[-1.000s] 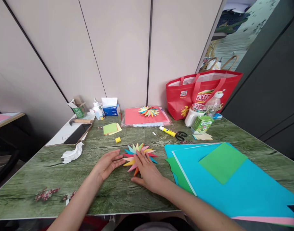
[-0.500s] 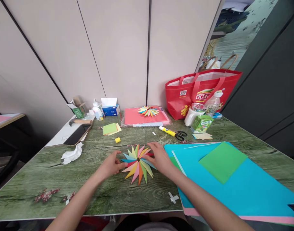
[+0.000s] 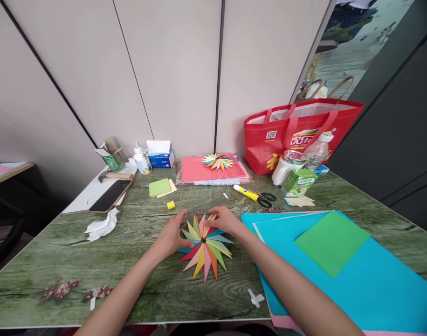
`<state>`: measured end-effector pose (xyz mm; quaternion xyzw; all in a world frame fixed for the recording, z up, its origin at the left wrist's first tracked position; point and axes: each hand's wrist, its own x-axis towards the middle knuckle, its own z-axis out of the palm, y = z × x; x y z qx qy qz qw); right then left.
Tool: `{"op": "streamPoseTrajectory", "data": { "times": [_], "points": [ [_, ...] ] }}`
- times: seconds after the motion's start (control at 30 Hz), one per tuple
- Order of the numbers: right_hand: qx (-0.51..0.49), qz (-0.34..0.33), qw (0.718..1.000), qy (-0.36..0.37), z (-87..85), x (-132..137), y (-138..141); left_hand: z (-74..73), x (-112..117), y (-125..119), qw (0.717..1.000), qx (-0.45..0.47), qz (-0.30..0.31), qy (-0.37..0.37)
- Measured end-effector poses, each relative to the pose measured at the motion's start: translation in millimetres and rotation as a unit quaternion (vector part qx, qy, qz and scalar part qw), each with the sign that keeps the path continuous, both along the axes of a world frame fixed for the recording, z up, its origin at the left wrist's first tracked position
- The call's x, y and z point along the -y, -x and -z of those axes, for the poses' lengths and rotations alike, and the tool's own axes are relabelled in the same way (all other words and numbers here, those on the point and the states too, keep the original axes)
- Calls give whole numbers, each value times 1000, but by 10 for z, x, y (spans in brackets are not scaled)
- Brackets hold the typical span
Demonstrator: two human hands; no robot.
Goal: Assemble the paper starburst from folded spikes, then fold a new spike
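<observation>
A many-pointed folded paper star [image 3: 209, 256] in several colours, with a small hole at its centre, lies in front of me on the wood-patterned table. My left hand [image 3: 173, 234] grips its left side, the thumb resting on top of the blue and red points. At the upper right edge, my right hand [image 3: 223, 219] pinches a yellow point between thumb and fingers. The undersides of both grips are hidden. Just beyond the hands lies a small yellow cap [image 3: 170, 205]. A similar, smaller-looking paper star [image 3: 217, 161] rests on packed red paper [image 3: 192, 169] at the back.
Blue sheets [image 3: 339, 298] with a green square [image 3: 332, 242] cover the right side. Farther back are a glue stick [image 3: 246, 192], black-handled scissors [image 3: 265, 199], a green box [image 3: 299, 182] and a red bag [image 3: 262, 149]. At left are a crumpled tissue [image 3: 102, 225], phone [image 3: 110, 196] and hammer [image 3: 117, 175].
The paper star has shifted slightly nearer to me. My left hand has moved up along its left side, and my right hand has moved from its right side to its upper points.
</observation>
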<state>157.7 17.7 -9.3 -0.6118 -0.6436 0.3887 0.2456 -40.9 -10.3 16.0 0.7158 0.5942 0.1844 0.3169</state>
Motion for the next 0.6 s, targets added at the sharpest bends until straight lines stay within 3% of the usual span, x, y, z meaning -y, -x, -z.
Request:
{"op": "streamPoseTrajectory", "data": {
  "times": [0.17,0.33,0.43,0.5,0.6],
  "points": [
    [-54,-30,998,-9,-34,27,69,68,-100,68,992,117,12,46],
    [-161,-71,984,-27,-95,9,53,-66,-230,58,968,221,34,112],
    [-188,-86,978,-24,-61,-20,33,-145,-288,32,943,273,92,168],
    [-192,-81,978,-8,-16,-35,27,-145,-325,29,934,277,132,186],
    [-187,-66,980,11,41,-44,32,-74,-374,37,944,240,144,177]
  ]
}}
